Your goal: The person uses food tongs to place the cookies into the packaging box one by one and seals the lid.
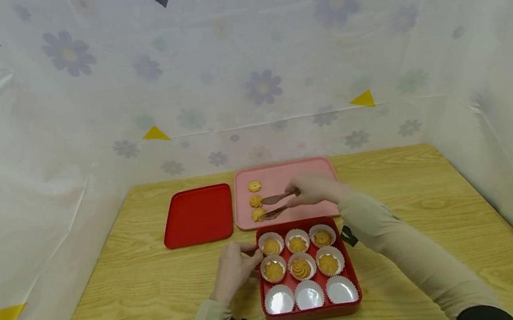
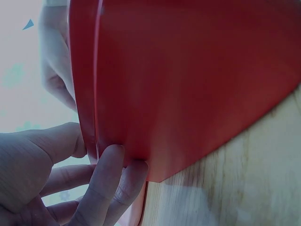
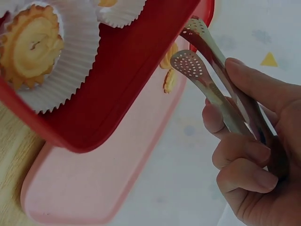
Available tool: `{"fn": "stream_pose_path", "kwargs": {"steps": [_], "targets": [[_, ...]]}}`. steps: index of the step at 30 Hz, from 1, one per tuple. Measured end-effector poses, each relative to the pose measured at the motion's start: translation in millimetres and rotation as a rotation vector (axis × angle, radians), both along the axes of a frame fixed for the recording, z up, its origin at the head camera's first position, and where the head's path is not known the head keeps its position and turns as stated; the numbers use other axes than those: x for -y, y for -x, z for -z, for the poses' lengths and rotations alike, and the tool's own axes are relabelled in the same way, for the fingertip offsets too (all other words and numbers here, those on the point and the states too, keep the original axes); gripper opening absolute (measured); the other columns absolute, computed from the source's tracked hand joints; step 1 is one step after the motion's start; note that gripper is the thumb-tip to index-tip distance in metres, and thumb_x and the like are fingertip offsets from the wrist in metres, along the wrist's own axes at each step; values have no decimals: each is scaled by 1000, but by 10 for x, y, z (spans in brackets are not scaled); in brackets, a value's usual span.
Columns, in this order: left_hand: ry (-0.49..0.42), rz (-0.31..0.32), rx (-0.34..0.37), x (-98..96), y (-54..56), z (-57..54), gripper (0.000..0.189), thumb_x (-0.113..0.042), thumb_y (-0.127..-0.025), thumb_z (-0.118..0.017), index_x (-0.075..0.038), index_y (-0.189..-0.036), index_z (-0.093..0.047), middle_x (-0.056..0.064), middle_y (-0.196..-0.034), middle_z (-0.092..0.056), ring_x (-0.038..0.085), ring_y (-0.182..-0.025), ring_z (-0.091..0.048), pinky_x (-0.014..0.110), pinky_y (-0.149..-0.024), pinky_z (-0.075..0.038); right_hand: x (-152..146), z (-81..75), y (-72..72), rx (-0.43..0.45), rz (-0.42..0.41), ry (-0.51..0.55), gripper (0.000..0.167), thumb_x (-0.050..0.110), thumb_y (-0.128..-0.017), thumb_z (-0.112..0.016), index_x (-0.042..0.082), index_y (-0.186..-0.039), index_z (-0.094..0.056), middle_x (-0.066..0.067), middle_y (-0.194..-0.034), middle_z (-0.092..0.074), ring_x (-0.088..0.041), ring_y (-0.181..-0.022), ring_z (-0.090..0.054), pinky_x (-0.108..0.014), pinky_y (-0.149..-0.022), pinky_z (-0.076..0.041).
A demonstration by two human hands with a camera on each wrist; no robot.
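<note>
My right hand [image 1: 315, 189] holds slim metal tongs [image 3: 214, 87] with perforated ends, their arms spread apart, over the pink tray [image 1: 310, 169]. The tong tips are right beside the middle cookie [image 1: 255, 201] and the front cookie [image 1: 258, 214]; a ring-shaped cookie [image 1: 254, 186] lies behind these two. My left hand [image 1: 234, 268] grips the left side of a red box [image 1: 314, 313], thumb at the rim and fingers against the outer wall. Inside the box, cookies sit in paper cups [image 1: 300, 267] in the back and middle rows. Three front cups [image 1: 309, 295] show bare white bottoms.
A flat red tray [image 1: 199, 215] lies left of the pink tray on the wooden table [image 1: 148, 298]. White flowered sheeting [image 1: 243, 73] rises behind the table and along both sides. The box stands directly in front of the pink tray.
</note>
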State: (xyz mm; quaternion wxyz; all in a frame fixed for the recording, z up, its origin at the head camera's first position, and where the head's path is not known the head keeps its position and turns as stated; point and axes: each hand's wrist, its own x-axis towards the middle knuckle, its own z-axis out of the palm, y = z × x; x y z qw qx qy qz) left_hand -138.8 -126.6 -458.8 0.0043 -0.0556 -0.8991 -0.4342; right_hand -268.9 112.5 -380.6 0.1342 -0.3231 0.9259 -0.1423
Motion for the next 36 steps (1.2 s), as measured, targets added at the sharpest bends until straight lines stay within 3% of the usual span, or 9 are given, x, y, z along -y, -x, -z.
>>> {"fn": "stream_pose_path", "kwargs": {"steps": [15, 25, 36], "targets": [[-6, 1, -5, -17, 4, -9, 18, -11, -85, -73, 1, -97, -80, 14, -97, -78, 16, -77, -66, 23, -63, -49, 155, 21, 168, 80, 36, -48, 22, 29, -92, -72, 11, -104, -78, -3, -88, -74, -11, -65, -48, -26, -61, -40], [-26, 2, 8, -18, 5, 6, 19, -11, -85, -73, 1, -97, -79, 14, -96, -78, 15, -74, -66, 23, -59, -49, 174, -8, 125, 82, 39, -59, 24, 29, -91, -73, 9, -105, -77, -4, -95, -75, -13, -72, -56, -28, -67, -46], [-16, 5, -1, -18, -1, 1, 18, -11, -85, -73, 0, -97, -80, 14, -97, -78, 16, -76, -66, 22, -60, -48, 222, 48, 127, 90, 28, -49, 22, 29, -92, -71, 10, -100, -77, -4, -89, -74, -11, -67, -47, -26, -63, -40]]}}
